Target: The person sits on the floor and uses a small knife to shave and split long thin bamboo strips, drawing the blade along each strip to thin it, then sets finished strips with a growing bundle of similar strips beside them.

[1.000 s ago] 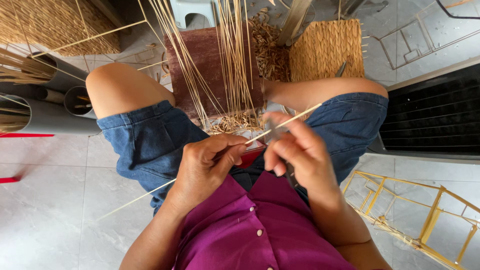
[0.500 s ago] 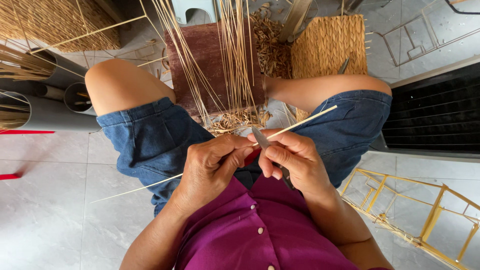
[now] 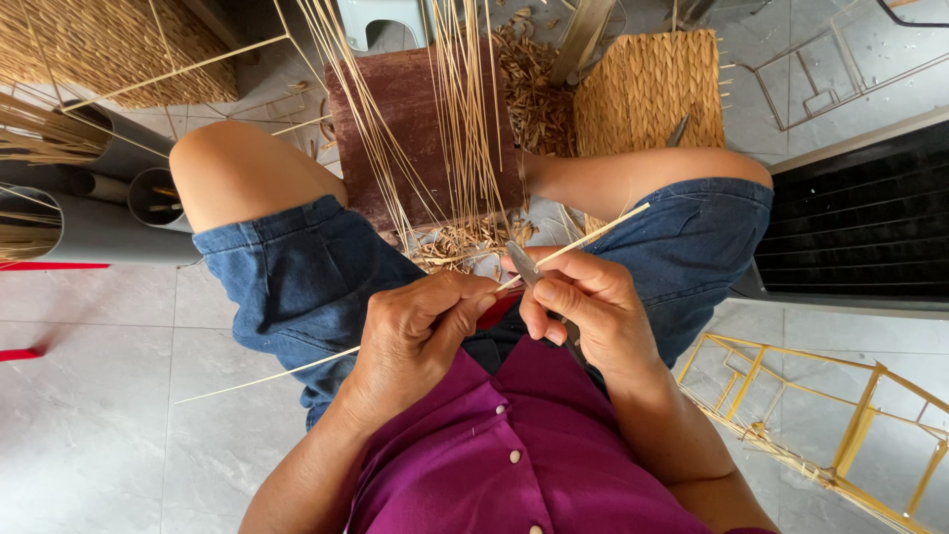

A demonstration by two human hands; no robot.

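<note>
Two hands: meet near the lap, over blue denim shorts (image 3: 297,277).
Left hand (image 3: 415,331): fingers curled, pinching a thin pale cane strip (image 3: 583,237).
Right hand (image 3: 588,307): closed around a small knife (image 3: 522,263), blade against the strip.
Strip: runs from low left, through both hands, to upper right.
Far side: brown wooden block (image 3: 415,119), upright cane strips (image 3: 465,109), woven mat (image 3: 647,89).

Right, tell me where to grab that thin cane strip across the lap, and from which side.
Probably best taken at its middle, over the lap, where the left hand pinches the thin cane strip. It runs slantwise from low left to upper right, and both long ends hang free and would likely flex. Come from above, fingers closing across its width, beside the knife in the right hand.
</note>
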